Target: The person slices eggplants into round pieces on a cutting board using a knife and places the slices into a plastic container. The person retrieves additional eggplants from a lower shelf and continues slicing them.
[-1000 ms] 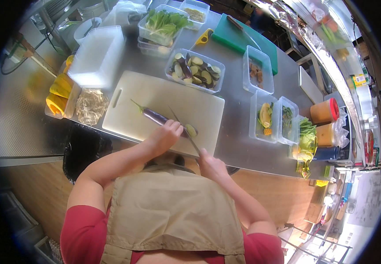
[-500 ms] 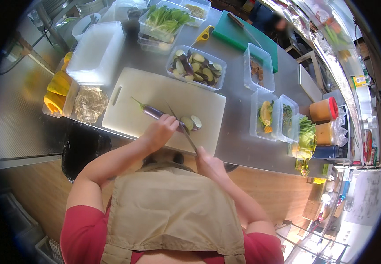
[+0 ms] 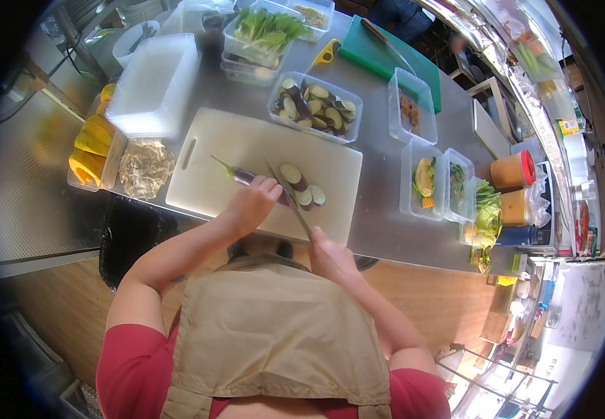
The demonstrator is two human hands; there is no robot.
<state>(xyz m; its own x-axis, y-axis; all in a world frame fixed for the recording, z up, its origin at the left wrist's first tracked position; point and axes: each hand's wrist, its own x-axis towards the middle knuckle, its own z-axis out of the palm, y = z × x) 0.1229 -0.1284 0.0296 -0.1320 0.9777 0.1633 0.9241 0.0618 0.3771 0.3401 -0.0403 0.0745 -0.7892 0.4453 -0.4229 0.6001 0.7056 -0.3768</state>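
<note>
On the white cutting board (image 3: 211, 140) lies a purple eggplant (image 3: 243, 177), its green stem pointing to the upper left. My left hand (image 3: 255, 202) is closed over the eggplant's body, near the cut end. My right hand (image 3: 331, 257) grips the handle of a kitchen knife (image 3: 295, 209); the blade slants up and left, right beside my left fingers. Several cut eggplant pieces (image 3: 304, 197) with pale faces lie just right of the blade. A clear container of cut eggplant (image 3: 330, 112) stands behind the board.
Pumpkin pieces (image 3: 93, 143) and stacked clear containers (image 3: 152, 84) stand at left. Leafy greens (image 3: 267, 29) sit at the back. A green board (image 3: 393, 59) with another knife lies back right. More vegetable containers (image 3: 424, 178) line the right. Another person (image 3: 400, 17) stands beyond the table.
One more eggplant piece has come off and lies right of the blade, above the others. Both hands keep nearly the same place. The person at the back has moved.
</note>
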